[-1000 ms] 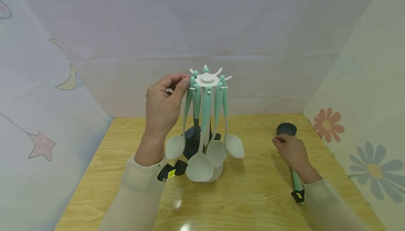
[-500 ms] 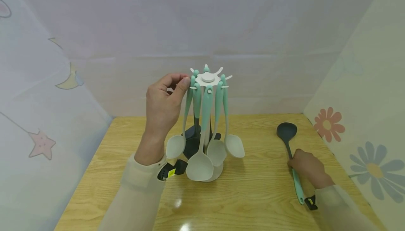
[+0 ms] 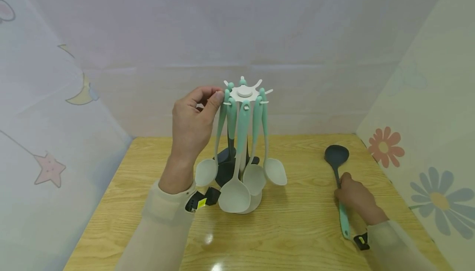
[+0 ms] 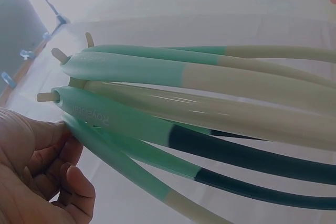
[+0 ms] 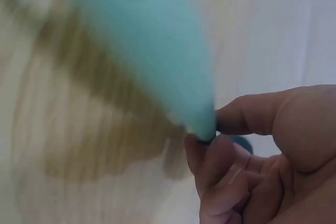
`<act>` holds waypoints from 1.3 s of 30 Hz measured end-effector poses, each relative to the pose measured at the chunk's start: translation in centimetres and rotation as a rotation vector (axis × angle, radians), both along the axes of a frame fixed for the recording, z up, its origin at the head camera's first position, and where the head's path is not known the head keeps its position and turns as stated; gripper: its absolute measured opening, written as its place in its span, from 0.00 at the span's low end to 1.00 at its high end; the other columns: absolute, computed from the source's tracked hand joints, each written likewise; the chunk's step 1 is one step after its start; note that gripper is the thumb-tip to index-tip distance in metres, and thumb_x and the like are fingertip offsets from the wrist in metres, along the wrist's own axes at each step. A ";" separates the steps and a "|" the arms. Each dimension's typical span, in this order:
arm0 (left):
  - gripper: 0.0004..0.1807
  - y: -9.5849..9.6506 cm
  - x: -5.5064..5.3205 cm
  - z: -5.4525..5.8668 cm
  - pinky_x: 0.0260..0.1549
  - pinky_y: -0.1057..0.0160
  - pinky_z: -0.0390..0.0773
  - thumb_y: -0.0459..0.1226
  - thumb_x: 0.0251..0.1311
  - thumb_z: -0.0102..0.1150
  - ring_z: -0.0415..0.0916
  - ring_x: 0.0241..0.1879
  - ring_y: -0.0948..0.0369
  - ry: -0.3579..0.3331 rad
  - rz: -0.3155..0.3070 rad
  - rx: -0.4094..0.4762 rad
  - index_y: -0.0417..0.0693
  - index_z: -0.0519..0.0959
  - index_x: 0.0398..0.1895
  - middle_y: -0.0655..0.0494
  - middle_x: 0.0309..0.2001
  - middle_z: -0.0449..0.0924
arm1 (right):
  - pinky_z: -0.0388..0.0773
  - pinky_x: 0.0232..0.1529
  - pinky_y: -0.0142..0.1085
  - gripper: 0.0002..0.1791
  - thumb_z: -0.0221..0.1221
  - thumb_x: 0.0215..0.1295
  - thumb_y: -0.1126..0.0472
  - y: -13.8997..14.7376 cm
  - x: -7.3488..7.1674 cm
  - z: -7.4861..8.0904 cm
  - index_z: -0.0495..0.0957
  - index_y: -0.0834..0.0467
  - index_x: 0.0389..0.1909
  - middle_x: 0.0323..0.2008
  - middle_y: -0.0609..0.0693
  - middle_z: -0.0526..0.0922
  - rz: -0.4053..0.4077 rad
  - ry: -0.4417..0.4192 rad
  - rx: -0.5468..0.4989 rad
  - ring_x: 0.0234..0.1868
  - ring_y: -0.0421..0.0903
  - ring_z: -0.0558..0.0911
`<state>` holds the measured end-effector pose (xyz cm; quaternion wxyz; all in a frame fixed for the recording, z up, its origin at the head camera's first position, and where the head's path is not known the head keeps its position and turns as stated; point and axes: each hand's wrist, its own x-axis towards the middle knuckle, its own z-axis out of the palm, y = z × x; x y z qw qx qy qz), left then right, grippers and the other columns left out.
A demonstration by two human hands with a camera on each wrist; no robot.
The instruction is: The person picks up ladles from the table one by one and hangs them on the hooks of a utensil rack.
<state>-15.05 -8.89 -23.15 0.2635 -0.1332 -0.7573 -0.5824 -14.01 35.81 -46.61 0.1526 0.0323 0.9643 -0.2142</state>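
Note:
At the middle stands a white utensil rack (image 3: 244,93), its hooks hung with several green-handled utensils. My left hand (image 3: 191,126) pinches the top of a green handle at the rack's left side; that handle leads down to a white spoon (image 3: 205,173). Whether the fingertips also grip the hook there, I cannot tell. To the right is a black ladle (image 3: 336,154) with a green handle (image 5: 157,51). My right hand (image 3: 356,196) pinches it between thumb and fingers where the black neck meets the green. In the right wrist view the handle comes close to the camera, blurred.
A larger white ladle (image 3: 234,196) hangs at the rack's front, partly hiding the round base. Black utensil heads (image 3: 225,172) hang behind it. The wooden table (image 3: 297,221) meets patterned cloth walls at the back and sides.
My right hand has drawn back from near the ladle's head to its neck and taken hold there. The handle end has swung slightly left. My left hand stays where it was.

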 end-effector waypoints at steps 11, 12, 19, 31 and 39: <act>0.11 -0.1 -0.1 -0.1 0.26 0.67 0.67 0.40 0.74 0.65 0.74 0.33 0.59 -0.001 0.011 -0.004 0.42 0.88 0.45 0.51 0.36 0.85 | 0.75 0.24 0.39 0.22 0.54 0.82 0.57 -2.6 -0.7 1.5 0.79 0.71 0.60 0.31 0.54 0.82 0.038 0.046 -0.308 0.25 0.46 0.76; 0.11 -0.1 -0.1 -0.1 0.26 0.67 0.67 0.41 0.74 0.65 0.74 0.33 0.59 -0.001 0.011 -0.005 0.42 0.88 0.45 0.51 0.36 0.85 | 0.75 0.24 0.39 0.22 0.54 0.82 0.56 -2.9 -0.7 1.8 0.79 0.71 0.60 0.31 0.55 0.82 0.026 0.037 -0.354 0.25 0.46 0.76; 0.11 -0.1 -0.2 -0.2 0.27 0.67 0.67 0.41 0.74 0.65 0.74 0.33 0.59 -0.001 0.007 -0.006 0.42 0.88 0.45 0.52 0.36 0.85 | 0.81 0.31 0.39 0.23 0.50 0.85 0.57 -4.2 -1.0 2.6 0.75 0.73 0.64 0.34 0.55 0.82 -0.025 0.014 -0.613 0.28 0.43 0.76; 0.11 -0.1 -0.2 -0.1 0.26 0.68 0.66 0.40 0.74 0.65 0.73 0.33 0.60 -0.003 0.013 -0.006 0.41 0.88 0.45 0.51 0.35 0.84 | 0.86 0.34 0.39 0.25 0.58 0.81 0.58 -6.4 -1.1 4.2 0.73 0.71 0.68 0.42 0.57 0.86 0.056 0.170 -0.688 0.32 0.44 0.84; 0.11 0.0 -0.2 -0.3 0.26 0.68 0.67 0.41 0.74 0.65 0.73 0.33 0.60 -0.016 0.013 -0.007 0.43 0.88 0.45 0.52 0.35 0.85 | 0.74 0.19 0.32 0.11 0.64 0.74 0.65 -9.1 -1.6 4.0 0.87 0.64 0.52 0.38 0.55 0.84 0.115 0.701 -0.416 0.21 0.36 0.76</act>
